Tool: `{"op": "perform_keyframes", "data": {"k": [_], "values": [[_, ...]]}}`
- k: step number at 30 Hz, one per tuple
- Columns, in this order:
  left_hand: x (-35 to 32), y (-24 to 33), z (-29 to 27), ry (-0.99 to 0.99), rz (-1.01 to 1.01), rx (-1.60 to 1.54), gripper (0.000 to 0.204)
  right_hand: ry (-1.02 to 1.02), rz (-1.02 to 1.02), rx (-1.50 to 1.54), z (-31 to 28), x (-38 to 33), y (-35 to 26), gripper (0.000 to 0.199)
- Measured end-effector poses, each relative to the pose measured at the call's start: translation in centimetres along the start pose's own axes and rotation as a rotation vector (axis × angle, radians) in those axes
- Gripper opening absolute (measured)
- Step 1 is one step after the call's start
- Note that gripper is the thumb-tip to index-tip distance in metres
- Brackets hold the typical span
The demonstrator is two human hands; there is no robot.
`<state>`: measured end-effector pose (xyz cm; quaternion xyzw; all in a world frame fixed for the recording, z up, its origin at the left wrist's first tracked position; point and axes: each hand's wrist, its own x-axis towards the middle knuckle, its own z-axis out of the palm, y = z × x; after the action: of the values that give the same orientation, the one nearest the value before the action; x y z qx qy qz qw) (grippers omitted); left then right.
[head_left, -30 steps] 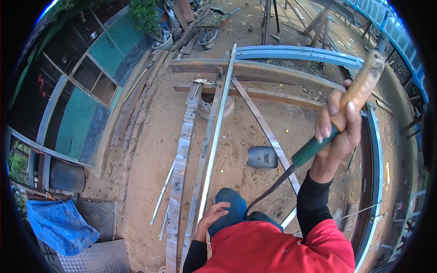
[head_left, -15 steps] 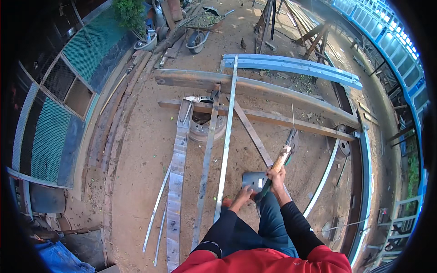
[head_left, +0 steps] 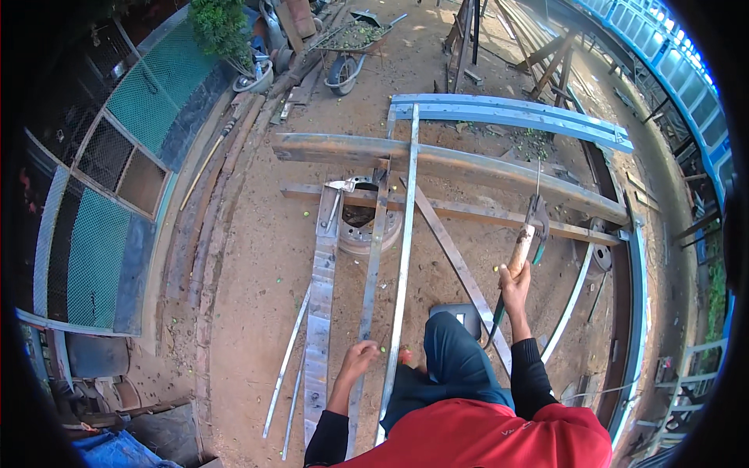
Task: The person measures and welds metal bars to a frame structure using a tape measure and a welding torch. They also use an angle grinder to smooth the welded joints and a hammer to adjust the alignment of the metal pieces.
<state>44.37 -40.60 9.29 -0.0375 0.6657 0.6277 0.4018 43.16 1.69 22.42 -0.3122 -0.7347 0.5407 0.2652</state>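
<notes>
Right hand (head_left: 515, 282), fingers clenched on the electrode holder (head_left: 529, 234) at centre right, keeps it clear of the frame (head_left: 406, 234) lying on the ground, no arc visible, while the left hand (head_left: 359, 363), fingers loosely curled, rests on a strip (head_left: 367, 296) at lower centre.

Long steel strips (head_left: 367, 265) lie on the dirt, crossed ahead by a beam (head_left: 445, 164); wheelbarrow (head_left: 351, 39) beyond.

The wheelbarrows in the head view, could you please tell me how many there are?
1. The wheelbarrow stands at the top of the yard, beyond the blue steel beams, beside the potted shrub. Others may be hidden behind the clutter there.
</notes>
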Motion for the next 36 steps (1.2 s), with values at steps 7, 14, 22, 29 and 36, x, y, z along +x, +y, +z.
{"op": "perform_keyframes", "data": {"k": [7, 14, 22, 29, 36], "values": [[10.6, 24.1, 11.3, 0.037, 0.549, -0.403, 0.052, -0.319, 0.036, 0.561, 17.1, 4.3, -7.4, 0.042], [19.2, 31.3, 5.0, 0.915, 0.709, -0.024, 0.051, -0.985, 0.033, 0.396, 31.8, 5.0, -2.9, 0.079], [23.8, 38.4, -3.3, 1.076, 0.831, -0.228, 0.03, -0.702, -0.173, 0.091, 33.4, 19.8, 1.6, 0.051], [24.0, 50.1, -11.8, 0.628, 0.818, -0.428, 0.057, -0.238, 0.635, -0.393, 37.8, 24.3, 15.5, 0.066], [32.5, 41.4, -6.6, 0.563, 0.152, -0.456, 0.046, -0.238, 0.693, -0.729, 39.6, 25.5, 13.8, 0.046]]}}
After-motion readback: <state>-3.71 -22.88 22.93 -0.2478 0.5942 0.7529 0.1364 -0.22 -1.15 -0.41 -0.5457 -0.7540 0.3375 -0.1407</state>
